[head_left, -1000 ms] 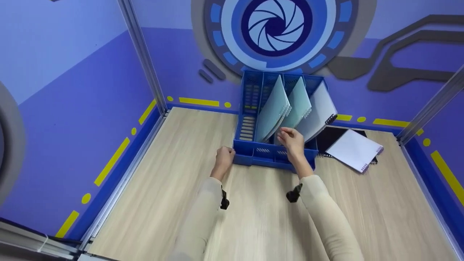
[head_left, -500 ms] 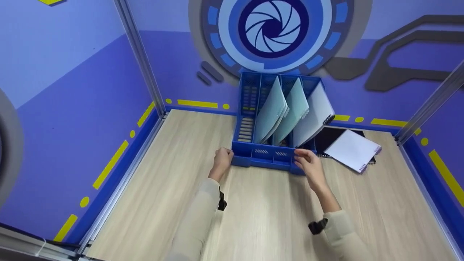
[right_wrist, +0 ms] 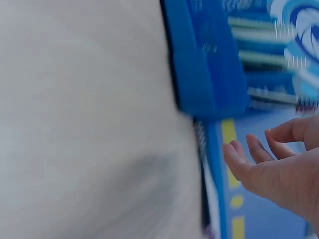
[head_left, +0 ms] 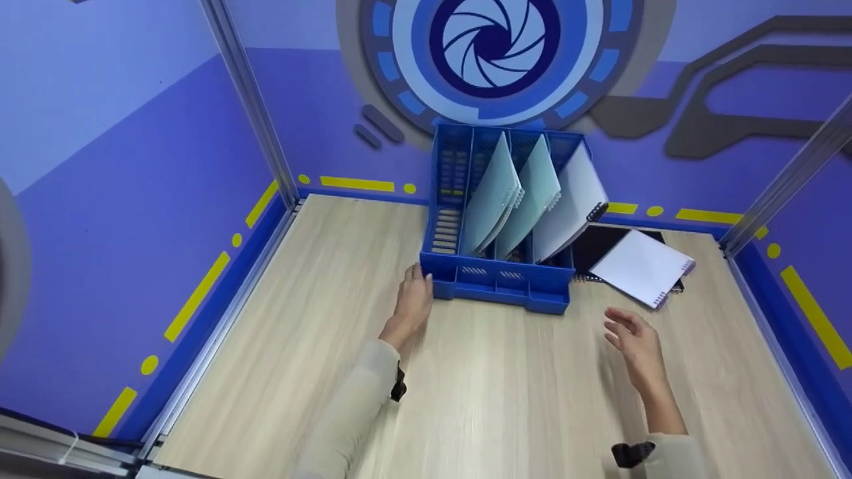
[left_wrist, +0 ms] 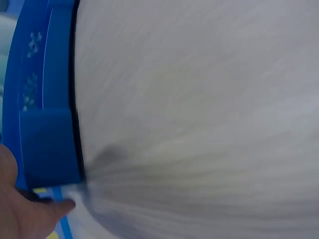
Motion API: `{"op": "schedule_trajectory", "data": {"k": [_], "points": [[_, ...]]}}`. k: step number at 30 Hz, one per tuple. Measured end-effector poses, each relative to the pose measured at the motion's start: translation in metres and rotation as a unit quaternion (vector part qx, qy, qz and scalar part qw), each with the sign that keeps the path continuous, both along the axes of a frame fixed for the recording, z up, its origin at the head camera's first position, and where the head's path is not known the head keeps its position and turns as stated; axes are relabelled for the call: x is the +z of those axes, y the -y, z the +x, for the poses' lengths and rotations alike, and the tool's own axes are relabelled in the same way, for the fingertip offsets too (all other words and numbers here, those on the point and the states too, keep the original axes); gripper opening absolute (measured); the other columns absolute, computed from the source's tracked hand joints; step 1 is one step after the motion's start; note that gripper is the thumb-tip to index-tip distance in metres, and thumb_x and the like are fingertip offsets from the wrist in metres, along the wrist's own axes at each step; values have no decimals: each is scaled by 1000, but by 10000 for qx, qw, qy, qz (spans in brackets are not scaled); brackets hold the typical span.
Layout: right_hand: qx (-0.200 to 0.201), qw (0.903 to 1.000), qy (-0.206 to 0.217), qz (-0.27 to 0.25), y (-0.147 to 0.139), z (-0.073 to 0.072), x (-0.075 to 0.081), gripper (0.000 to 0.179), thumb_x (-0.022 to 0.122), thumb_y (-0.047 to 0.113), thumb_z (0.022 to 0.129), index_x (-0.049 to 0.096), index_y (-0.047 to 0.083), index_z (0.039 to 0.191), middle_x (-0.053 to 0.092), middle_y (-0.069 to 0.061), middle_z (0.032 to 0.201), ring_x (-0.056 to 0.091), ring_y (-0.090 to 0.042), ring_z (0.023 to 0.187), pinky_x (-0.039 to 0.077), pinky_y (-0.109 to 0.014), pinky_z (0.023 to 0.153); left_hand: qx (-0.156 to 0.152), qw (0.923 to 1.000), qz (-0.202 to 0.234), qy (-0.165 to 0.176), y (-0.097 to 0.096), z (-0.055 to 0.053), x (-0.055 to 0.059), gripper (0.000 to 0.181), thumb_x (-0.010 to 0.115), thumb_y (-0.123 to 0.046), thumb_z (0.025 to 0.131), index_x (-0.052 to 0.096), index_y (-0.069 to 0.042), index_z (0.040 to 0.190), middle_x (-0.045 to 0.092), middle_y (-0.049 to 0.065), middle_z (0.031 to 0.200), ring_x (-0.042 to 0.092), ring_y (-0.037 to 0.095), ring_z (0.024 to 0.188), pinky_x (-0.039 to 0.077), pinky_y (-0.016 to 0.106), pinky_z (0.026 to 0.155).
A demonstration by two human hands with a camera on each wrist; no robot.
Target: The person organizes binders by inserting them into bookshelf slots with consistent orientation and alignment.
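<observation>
A blue file rack (head_left: 496,283) with upright compartments stands against the back wall. Light green spiral notebooks (head_left: 491,199) lean in its second compartment. Another light green notebook (head_left: 532,196) is in the third, and a white notebook (head_left: 571,203) with a black spiral is in the rightmost. My left hand (head_left: 414,303) is at the rack's front left corner, fingers extended along its side; the left wrist view shows the thumb (left_wrist: 60,209) off the rack. My right hand (head_left: 639,346) hovers over the table right of the rack, fingers loosely bent and holding nothing.
Right of the rack, a white spiral notebook (head_left: 642,267) lies flat, partly over a black notebook (head_left: 599,247). The leftmost compartment (head_left: 446,229) shows its slotted floor. Printed panels (head_left: 319,120) and metal posts (head_left: 256,113) bound the wooden table (head_left: 319,279).
My right hand has moved from the notebooks to the rack's front right corner, then away to the right and nearer. The left hand's curled fingers have straightened beside the rack.
</observation>
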State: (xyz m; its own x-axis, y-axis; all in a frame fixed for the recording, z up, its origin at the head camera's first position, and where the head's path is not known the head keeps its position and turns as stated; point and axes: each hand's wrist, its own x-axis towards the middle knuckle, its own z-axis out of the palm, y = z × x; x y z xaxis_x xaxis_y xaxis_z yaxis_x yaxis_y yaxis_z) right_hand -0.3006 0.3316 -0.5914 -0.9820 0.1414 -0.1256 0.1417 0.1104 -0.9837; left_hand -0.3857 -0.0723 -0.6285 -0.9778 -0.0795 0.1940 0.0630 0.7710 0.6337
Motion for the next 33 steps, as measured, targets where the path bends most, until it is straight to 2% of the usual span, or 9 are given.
{"op": "schedule_trajectory", "data": {"k": [3, 8, 11, 14, 17, 20, 25, 30, 33], "points": [[-220, 9994, 255, 61, -22, 11, -8, 44, 44, 4, 107, 37, -11, 148, 57, -2, 128, 58, 6, 103, 49, -21, 98, -125, 9995, -194, -219, -19, 10, 8, 54, 50, -17, 106, 36, 10, 150, 36, 30, 154, 40, 49, 138, 35, 51, 114], [-461, 9972, 567, 188, -46, 22, -16, 48, 42, 7, 107, 33, -11, 150, 45, -21, 144, 56, 9, 98, 49, -19, 96, -633, 9913, -1082, -393, -59, 28, 24, 54, 51, -20, 103, 40, -3, 153, 36, 18, 159, 32, 44, 145, 28, 50, 119], [-516, 9959, 690, 270, -55, 23, -16, 49, 40, 8, 107, 31, -11, 151, 39, -26, 150, 56, 9, 96, 50, -19, 95, -1215, 9773, -1544, -787, -85, 39, 26, 54, 55, -21, 100, 45, -8, 151, 38, 12, 159, 35, 38, 146, 27, 46, 120], [-536, 9950, 782, 315, -61, 22, -14, 50, 38, 9, 108, 29, -11, 152, 37, -26, 152, 55, 6, 99, 49, -19, 97, -1842, 9571, -1754, -1387, -112, 48, 22, 53, 60, -20, 96, 50, -8, 147, 43, 12, 156, 38, 35, 144, 28, 43, 120], [-515, 9945, 813, 403, -65, 17, -10, 51, 36, 11, 108, 27, -10, 153, 35, -27, 154, 57, -9, 114, 48, -20, 99, -2272, 9372, -2040, -1683, -139, 52, 21, 52, 60, -21, 95, 53, -7, 144, 47, 11, 153, 42, 31, 142, 27, 39, 120], [-488, 9945, 836, 408, -69, 13, -7, 51, 35, 11, 108, 25, -11, 154, 32, -28, 157, 56, -13, 117, 47, -21, 101, -2532, 9297, -2250, -1445, -165, 51, 23, 51, 58, -22, 96, 52, -8, 145, 49, 8, 152, 43, 26, 142, 26, 33, 121], [-603, 9939, 894, 219, -80, 9, -7, 52, 36, 10, 108, 23, -12, 154, 29, -30, 158, 56, 2, 101, 48, -21, 99, -2806, 9313, -2163, -844, -207, 39, 21, 49, 57, -19, 97, 52, -9, 145, 53, 6, 148, 49, 21, 137, 34, 28, 115], [-840, 9901, 1121, 33, -88, 7, -9, 55, 32, 14, 109, 19, -8, 157, 26, -28, 161, 57, -6, 111, 47, -23, 102, -2998, 9262, -2242, -446, -245, 28, 7, 43, 59, -20, 97, 57, -11, 139, 58, 2, 139, 56, 16, 127, 40, 25, 109], [-895, 9873, 1291, -242, -93, 1, -12, 57, 30, 16, 109, 14, -6, 159, 21, -27, 163, 56, -15, 123, 43, -27, 107, -3073, 9174, -2509, -322, -265, 25, 0, 37, 60, -22, 97, 60, -13, 134, 61, 0, 133, 58, 14, 122, 43, 24, 106]]}}
